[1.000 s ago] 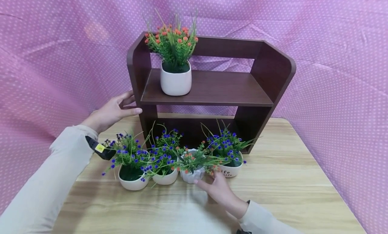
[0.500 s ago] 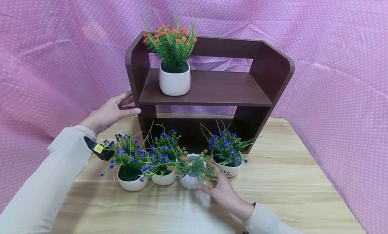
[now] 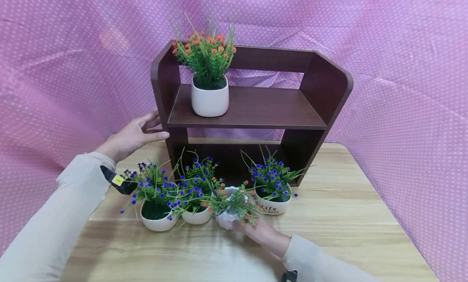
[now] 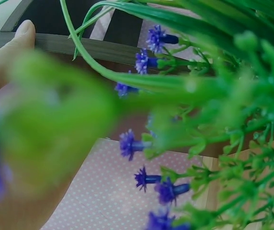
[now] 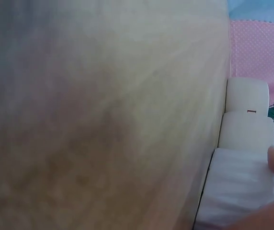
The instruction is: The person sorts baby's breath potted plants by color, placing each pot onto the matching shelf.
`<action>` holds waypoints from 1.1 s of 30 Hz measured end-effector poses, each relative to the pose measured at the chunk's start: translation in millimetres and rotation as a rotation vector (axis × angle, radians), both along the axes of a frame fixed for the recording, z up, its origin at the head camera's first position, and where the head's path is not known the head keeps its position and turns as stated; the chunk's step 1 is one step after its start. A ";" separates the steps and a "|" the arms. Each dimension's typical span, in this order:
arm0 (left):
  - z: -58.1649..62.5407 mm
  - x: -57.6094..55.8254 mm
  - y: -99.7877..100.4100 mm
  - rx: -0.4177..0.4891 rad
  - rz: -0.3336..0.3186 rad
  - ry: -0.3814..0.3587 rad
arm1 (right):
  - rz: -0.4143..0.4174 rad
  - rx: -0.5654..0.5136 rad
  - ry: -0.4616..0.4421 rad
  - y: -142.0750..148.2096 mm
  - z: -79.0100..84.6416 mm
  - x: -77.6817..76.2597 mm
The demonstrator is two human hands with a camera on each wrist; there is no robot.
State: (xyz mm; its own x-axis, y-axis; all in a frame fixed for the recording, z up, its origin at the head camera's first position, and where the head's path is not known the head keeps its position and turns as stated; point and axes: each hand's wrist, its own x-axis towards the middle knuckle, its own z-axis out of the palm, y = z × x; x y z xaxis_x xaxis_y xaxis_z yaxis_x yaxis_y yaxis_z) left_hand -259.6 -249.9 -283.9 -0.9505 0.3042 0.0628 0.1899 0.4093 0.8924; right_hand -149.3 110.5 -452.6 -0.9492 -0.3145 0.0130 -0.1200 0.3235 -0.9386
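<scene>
The right grip (image 3: 258,231) pinches the small white fluted pot (image 3: 224,220) from its right, thumb on the wall, other fingers mostly behind the foliage (image 3: 235,202). The pot is at the worktop (image 3: 351,217), before the shelf's (image 3: 270,107) front edge. The left grip (image 3: 128,138) pinches the shelf's left side.

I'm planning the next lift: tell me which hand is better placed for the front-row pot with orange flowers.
Probably the right hand: it holds that white pot, while the left hand is farther off, touching the dark shelf.
</scene>
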 end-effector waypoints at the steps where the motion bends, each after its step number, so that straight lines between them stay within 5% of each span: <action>1: -0.1 0.0 0.0 0.001 -0.001 0.000 | -0.001 -0.016 -0.025 0.5 -0.1 0.9; 17: -0.3 -0.3 0.4 0.012 -0.004 0.000 | -0.018 -0.067 -0.043 4.2 1.0 9.7; 24: 0.3 1.6 0.1 0.012 -0.006 -0.012 | 0.026 -0.140 0.021 6.6 3.3 14.8; 33: 0.0 1.5 0.4 0.018 -0.014 -0.012 | 0.091 -0.131 0.042 23.2 38.5 27.4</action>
State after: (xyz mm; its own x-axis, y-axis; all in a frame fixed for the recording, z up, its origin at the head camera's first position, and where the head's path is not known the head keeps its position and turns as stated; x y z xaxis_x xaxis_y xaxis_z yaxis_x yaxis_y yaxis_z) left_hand -258.1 -249.4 -284.0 -0.9468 0.3168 0.0572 0.1851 0.3903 0.9019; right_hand -121.9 133.8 -414.1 -0.9145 -0.3924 0.0988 -0.1835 0.1846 -0.9655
